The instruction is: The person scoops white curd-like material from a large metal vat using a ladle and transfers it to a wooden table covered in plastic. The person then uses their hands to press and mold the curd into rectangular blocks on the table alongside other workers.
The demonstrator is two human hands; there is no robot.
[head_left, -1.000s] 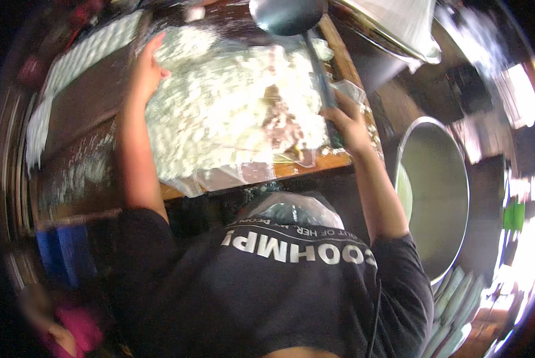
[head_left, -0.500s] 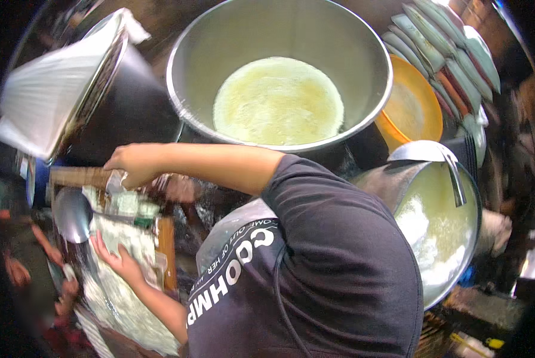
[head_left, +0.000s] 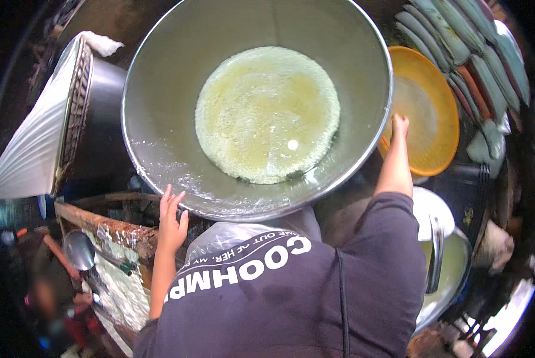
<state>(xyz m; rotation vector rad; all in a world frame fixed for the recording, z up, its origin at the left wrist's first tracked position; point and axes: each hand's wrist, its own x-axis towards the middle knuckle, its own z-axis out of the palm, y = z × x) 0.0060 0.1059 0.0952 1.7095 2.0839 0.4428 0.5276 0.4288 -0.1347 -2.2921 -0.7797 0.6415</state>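
A large metal vat point(head_left: 160, 119) fills the upper middle, with pale, foamy yellowish liquid point(head_left: 267, 113) in its bottom. By the vat's near-left rim, my left hand point(head_left: 172, 218) is open, fingers stretched out and holding nothing. I cannot tell whether it touches the metal. My right hand point(head_left: 400, 124) is closed at the left side of an orange basin point(head_left: 448, 131), just right of the vat's rim. What its fingers hold, if anything, is hidden. Cloudy liquid shows inside the basin.
At left, white cloth point(head_left: 37, 131) covers a dark container. Below it, a metal ladle point(head_left: 79, 250) lies across a wooden frame point(head_left: 79, 218) containing white material. A metal pot point(head_left: 464, 262) with a white lid point(head_left: 429, 209) stands right; stacked filled bags point(head_left: 464, 48) lie beyond.
My right hand has swung from above the wooden frame at left to the orange basin at right. My left hand has left the ladle's side and risen to the vat's rim.
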